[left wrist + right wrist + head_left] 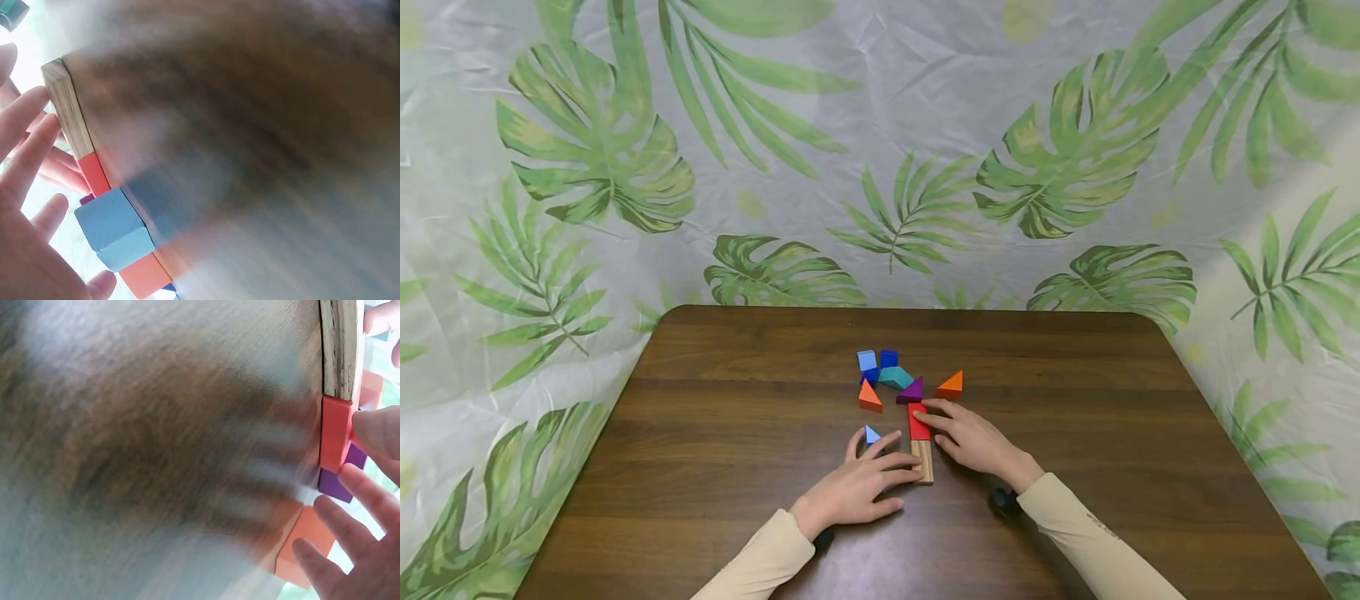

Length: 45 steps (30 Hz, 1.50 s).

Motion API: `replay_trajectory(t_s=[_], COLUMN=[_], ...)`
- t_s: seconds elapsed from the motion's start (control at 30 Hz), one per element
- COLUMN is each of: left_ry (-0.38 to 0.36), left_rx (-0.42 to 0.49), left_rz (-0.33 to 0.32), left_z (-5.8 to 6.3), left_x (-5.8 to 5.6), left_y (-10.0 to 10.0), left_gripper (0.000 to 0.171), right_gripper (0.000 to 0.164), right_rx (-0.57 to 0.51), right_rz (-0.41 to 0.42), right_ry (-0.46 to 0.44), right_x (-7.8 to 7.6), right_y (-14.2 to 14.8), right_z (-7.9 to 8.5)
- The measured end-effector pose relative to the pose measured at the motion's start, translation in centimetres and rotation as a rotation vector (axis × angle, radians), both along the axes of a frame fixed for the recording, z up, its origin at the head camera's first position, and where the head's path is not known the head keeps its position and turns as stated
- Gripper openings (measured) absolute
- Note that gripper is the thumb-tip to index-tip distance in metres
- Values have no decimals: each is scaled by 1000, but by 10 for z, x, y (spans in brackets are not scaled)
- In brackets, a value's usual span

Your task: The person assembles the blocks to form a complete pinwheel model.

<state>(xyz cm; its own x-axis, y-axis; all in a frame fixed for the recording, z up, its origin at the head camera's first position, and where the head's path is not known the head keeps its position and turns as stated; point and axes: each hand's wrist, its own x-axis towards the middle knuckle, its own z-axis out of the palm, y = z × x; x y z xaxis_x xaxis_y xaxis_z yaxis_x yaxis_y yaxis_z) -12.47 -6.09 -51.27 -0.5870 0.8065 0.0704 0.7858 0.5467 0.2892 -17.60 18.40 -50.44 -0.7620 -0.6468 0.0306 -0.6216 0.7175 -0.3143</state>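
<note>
My left hand (861,487) lies with spread fingers, two fingertips at the plain wooden block (927,468). A red block (919,428) adjoins the far end of the wood. My right hand (977,437) has its fingers extended over the red block; in the right wrist view its thumb and a fingertip are at the red block (335,431). Beyond the red block sits a purple triangular block (912,390), close against it. Near the left hand's thumb side is a light blue triangular block (871,434), its lower part hidden in the head view.
Two orange triangular blocks, one on the left (869,398) and one on the right (951,386), flank the purple piece. Farther back are a teal block (895,377), a pale blue block (867,360) and dark blue blocks (889,358). A leaf-patterned sheet (910,108) hangs behind the brown table (715,433).
</note>
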Motion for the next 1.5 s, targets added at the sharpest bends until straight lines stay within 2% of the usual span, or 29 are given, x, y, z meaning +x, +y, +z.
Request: replay_trajectory(t_s=[0.33,0.67,0.8,1.0,1.2,1.37,1.5], left_ry=[0,-5,23,74,73,-2,-76], left_rx=[-6,0,29,71,35,-10,-35], left_rz=[-2,6,36,93,186,267,290], left_z=[0,4,8,13,15,16,16], left_x=[0,-5,-15,-38,-59,-69,-74], left_y=[1,-2,-4,-5,-2,1,2], left_gripper=[43,46,48,51,52,53,55], right_gripper=[48,50,51,52,53,53,54], right_rx=[-3,-19,-31,-37,-39,-35,-32], right_rz=[8,-5,0,20,23,28,27], right_ry=[18,-20,-25,-19,-16,-25,-45], right_x=[2,4,7,14,19,21,22], right_y=[1,3,5,8,9,10,10], right_z=[0,1,2,2,1,-2,-3])
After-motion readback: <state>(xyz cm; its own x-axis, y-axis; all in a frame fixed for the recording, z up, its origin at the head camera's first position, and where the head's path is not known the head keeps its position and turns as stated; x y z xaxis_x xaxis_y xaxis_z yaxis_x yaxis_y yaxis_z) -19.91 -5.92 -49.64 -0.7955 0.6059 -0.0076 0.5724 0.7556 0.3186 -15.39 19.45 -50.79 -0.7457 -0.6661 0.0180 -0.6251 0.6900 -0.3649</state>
